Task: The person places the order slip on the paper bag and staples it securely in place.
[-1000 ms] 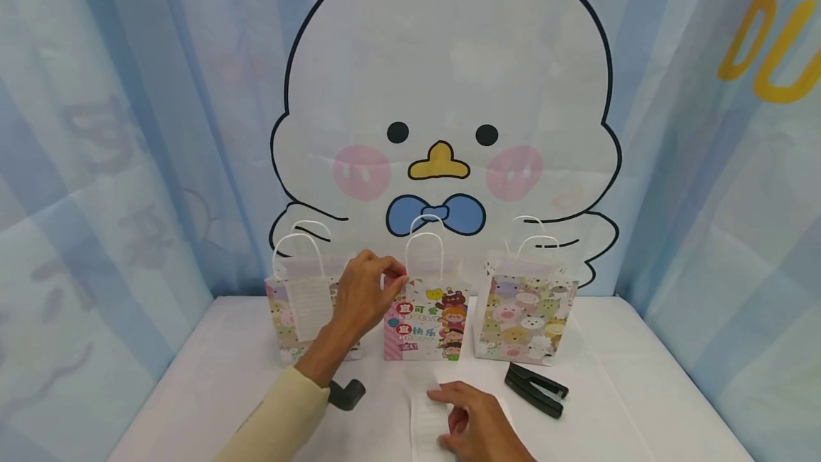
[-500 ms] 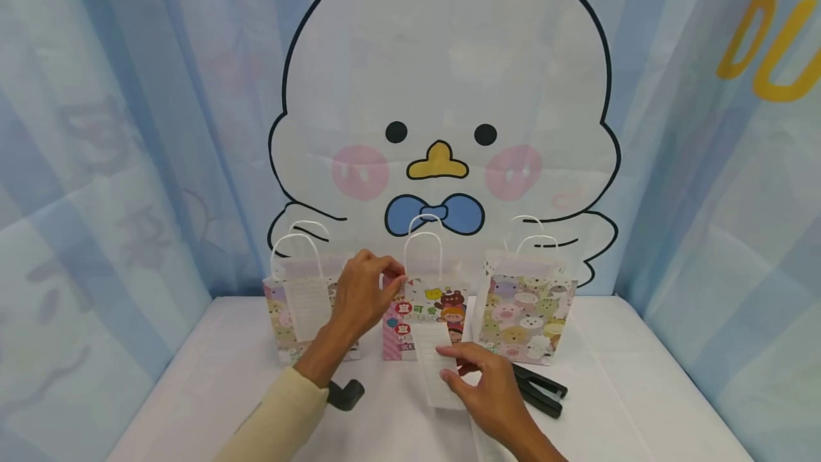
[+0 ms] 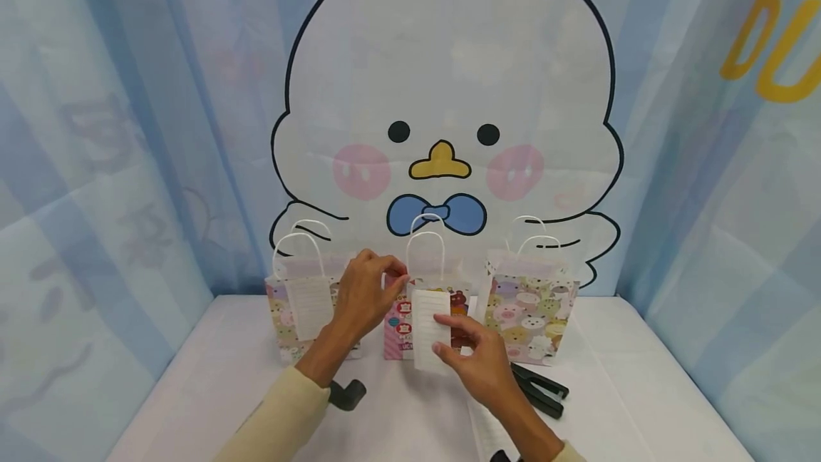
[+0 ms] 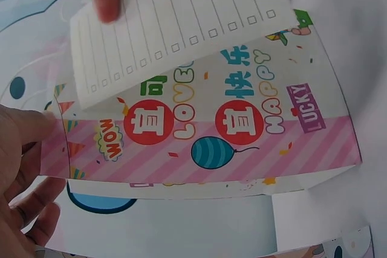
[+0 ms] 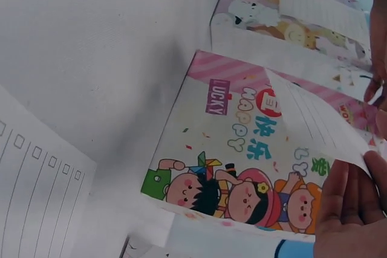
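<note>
In the head view a small paper gift bag (image 3: 396, 348) stands in the middle, printed with cartoon children, pink stripes and lettering. My left hand (image 3: 365, 294) pinches its upper left edge between thumb and fingers; the left wrist view shows the thumb (image 4: 36, 124) on the bag's front and other fingers behind. My right hand (image 3: 481, 358) pinches a white lined checklist sheet (image 3: 428, 330) by its right side. This sheet (image 4: 175, 22) overlaps the bag's front, its top just below the rim, one lower corner lifted away in the right wrist view.
On the left stands an animal-print bag (image 3: 282, 323) with a lined sheet (image 3: 311, 309) on its front. Another animal-print bag (image 3: 529, 312) stands right. A black stapler (image 3: 541, 391) lies behind my right wrist. More lined paper (image 3: 490, 437) lies on the table under my right forearm.
My right hand has lifted the checklist sheet from the table and carried it up and forward to the middle bag's front. The left hand has kept its grip on the bag's edge.
</note>
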A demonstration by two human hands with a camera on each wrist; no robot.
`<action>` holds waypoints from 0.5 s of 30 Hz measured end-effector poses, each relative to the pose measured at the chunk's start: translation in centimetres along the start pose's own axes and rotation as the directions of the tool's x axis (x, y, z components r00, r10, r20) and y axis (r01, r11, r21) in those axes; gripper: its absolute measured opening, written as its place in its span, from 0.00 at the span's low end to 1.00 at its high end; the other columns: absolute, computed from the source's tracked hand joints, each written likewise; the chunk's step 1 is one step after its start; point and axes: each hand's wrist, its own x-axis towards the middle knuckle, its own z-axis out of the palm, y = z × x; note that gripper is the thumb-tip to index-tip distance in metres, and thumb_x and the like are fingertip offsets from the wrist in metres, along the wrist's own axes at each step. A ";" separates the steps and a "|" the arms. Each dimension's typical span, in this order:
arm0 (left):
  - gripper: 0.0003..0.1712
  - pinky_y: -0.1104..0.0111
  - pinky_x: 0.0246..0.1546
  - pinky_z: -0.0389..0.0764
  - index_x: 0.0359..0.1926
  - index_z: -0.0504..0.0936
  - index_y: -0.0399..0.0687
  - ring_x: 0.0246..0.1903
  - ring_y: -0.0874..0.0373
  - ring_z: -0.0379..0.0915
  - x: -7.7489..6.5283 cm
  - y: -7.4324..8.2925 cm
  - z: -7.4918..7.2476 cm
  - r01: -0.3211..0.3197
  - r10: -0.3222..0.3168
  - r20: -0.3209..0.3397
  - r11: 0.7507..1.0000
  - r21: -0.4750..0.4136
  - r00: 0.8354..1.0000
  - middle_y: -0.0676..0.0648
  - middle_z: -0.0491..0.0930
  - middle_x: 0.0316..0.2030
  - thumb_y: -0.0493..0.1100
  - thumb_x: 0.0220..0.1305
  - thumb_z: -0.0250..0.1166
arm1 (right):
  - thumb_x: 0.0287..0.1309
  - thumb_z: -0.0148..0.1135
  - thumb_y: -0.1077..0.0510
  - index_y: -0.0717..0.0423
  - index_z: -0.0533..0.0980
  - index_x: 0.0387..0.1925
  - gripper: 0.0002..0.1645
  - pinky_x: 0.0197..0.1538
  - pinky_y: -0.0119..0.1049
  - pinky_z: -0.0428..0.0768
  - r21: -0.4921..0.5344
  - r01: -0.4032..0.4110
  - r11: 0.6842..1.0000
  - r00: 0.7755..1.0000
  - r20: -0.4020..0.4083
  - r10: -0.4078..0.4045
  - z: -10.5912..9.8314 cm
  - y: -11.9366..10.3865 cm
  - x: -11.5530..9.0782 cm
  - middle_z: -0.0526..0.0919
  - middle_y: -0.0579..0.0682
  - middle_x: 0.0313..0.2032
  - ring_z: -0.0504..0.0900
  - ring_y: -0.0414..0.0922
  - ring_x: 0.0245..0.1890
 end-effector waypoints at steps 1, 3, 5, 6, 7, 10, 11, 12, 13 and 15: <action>0.07 0.59 0.48 0.84 0.43 0.93 0.53 0.39 0.55 0.74 0.0 0.0 0.0 -0.001 0.001 0.001 1.000 0.000 1.000 0.51 0.89 0.37 0.47 0.66 0.76 | 0.55 0.79 0.67 0.48 0.87 0.56 0.26 0.49 0.31 0.86 0.014 -0.010 1.000 1.000 -0.002 0.010 0.0 0.0 0.1 0.90 0.51 0.52 0.89 0.43 0.44; 0.08 0.59 0.47 0.84 0.43 0.93 0.52 0.40 0.55 0.75 0.0 0.1 0.0 -0.003 0.003 0.001 1.000 0.001 1.000 0.51 0.90 0.37 0.47 0.66 0.76 | 0.55 0.79 0.67 0.49 0.87 0.56 0.26 0.49 0.28 0.85 0.045 -0.029 0.999 1.000 -0.003 0.029 0.1 -0.1 0.4 0.90 0.52 0.52 0.88 0.44 0.44; 0.08 0.60 0.47 0.84 0.44 0.93 0.52 0.39 0.56 0.74 0.0 0.2 0.0 -0.005 0.005 0.000 1.000 0.002 1.000 0.51 0.90 0.37 0.47 0.66 0.76 | 0.56 0.78 0.67 0.49 0.87 0.56 0.26 0.49 0.27 0.84 0.070 -0.043 0.997 0.999 -0.002 0.043 0.2 -0.1 0.7 0.89 0.53 0.52 0.88 0.44 0.45; 0.08 0.60 0.47 0.84 0.44 0.93 0.52 0.39 0.56 0.74 0.0 0.2 0.0 -0.008 0.008 -0.001 1.000 0.006 1.000 0.51 0.90 0.37 0.48 0.66 0.76 | 0.56 0.78 0.67 0.49 0.87 0.56 0.26 0.48 0.27 0.84 0.080 -0.056 0.995 0.998 -0.002 0.056 0.2 -0.2 0.8 0.89 0.53 0.52 0.88 0.45 0.45; 0.08 0.60 0.46 0.84 0.43 0.93 0.52 0.39 0.56 0.74 0.0 0.2 0.0 -0.011 0.011 -0.003 1.000 0.008 1.000 0.51 0.90 0.37 0.48 0.66 0.76 | 0.57 0.78 0.67 0.49 0.87 0.57 0.26 0.48 0.27 0.85 0.086 -0.059 0.995 0.998 0.000 0.059 0.2 -0.2 0.9 0.89 0.53 0.52 0.88 0.45 0.45; 0.09 0.61 0.45 0.83 0.43 0.92 0.52 0.39 0.56 0.74 0.0 0.1 0.1 -0.021 0.021 -0.005 1.000 0.017 1.000 0.51 0.90 0.37 0.49 0.65 0.77 | 0.58 0.77 0.66 0.49 0.86 0.58 0.26 0.47 0.28 0.85 0.108 -0.091 0.990 0.996 0.008 0.091 0.3 -0.3 1.1 0.88 0.54 0.53 0.88 0.46 0.45; 0.09 0.61 0.45 0.83 0.42 0.92 0.51 0.39 0.56 0.74 0.0 0.1 0.1 -0.025 0.025 -0.005 0.999 0.020 1.000 0.51 0.90 0.37 0.49 0.65 0.77 | 0.59 0.77 0.66 0.49 0.85 0.59 0.26 0.47 0.28 0.86 0.112 -0.100 0.989 0.995 0.010 0.100 0.4 -0.4 1.1 0.88 0.54 0.53 0.88 0.46 0.45; 0.10 0.61 0.45 0.83 0.42 0.92 0.51 0.39 0.56 0.74 0.0 0.1 0.1 -0.029 0.029 -0.004 0.999 0.024 1.000 0.51 0.90 0.37 0.50 0.65 0.77 | 0.59 0.77 0.66 0.49 0.85 0.59 0.26 0.47 0.29 0.86 0.118 -0.110 0.987 0.994 0.011 0.109 0.4 -0.4 1.1 0.88 0.55 0.53 0.88 0.46 0.45; 0.10 0.61 0.45 0.82 0.42 0.92 0.51 0.39 0.56 0.74 0.0 0.1 0.2 -0.031 0.031 -0.004 0.999 0.028 1.000 0.51 0.90 0.37 0.50 0.65 0.78 | 0.60 0.76 0.66 0.49 0.85 0.60 0.26 0.47 0.29 0.86 0.124 -0.114 0.986 0.993 0.014 0.113 0.5 -0.4 1.2 0.87 0.55 0.53 0.88 0.46 0.46; 0.11 0.62 0.44 0.82 0.42 0.92 0.52 0.39 0.57 0.73 0.0 0.1 0.2 -0.032 0.032 -0.002 0.999 0.037 0.999 0.52 0.90 0.37 0.51 0.64 0.78 | 0.60 0.76 0.66 0.49 0.84 0.60 0.27 0.48 0.30 0.86 0.137 -0.125 0.983 0.992 0.016 0.124 0.5 -0.5 1.2 0.87 0.56 0.53 0.88 0.47 0.46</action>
